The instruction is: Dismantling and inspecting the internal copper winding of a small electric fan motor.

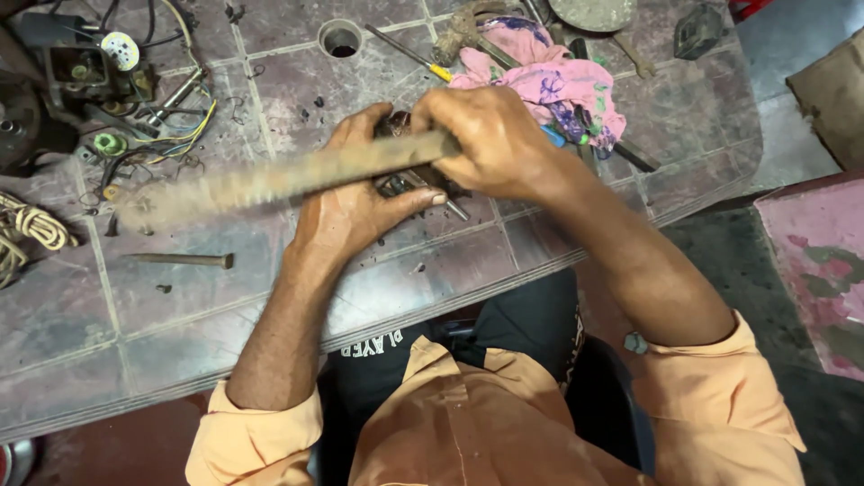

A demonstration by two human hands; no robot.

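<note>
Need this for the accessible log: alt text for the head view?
The right hand swings a long, motion-blurred metal file over a small dark metal part held by the left hand on a tiled table, with a pink cloth behind.

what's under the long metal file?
Under the blurred file: the left hand cupping a small dark metal part on the table. Both hands cover most of it.

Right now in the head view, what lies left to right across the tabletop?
Coiled rope → green cap → loose nail → left hand → right hand gripping the long file → pink cloth.
</note>
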